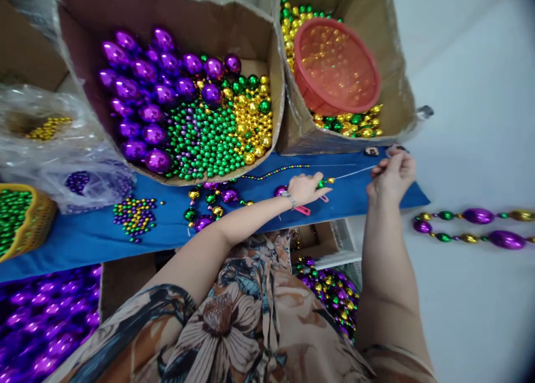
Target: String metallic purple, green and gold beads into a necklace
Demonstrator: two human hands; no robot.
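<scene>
even light | glare on purple balls [144, 71] | dark right corners

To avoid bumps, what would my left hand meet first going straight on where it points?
Your left hand would probably meet the gold bead just past its fingertips, though depth is unclear.

Bench [87, 233]: long, narrow, draped in plain blue cloth [355, 200], running across the view. White shelf edge [332, 255] beneath, right of centre. Pale, smooth surface [468, 104] at far right; wall or floor, indeterminate. Light soft, even.
</scene>
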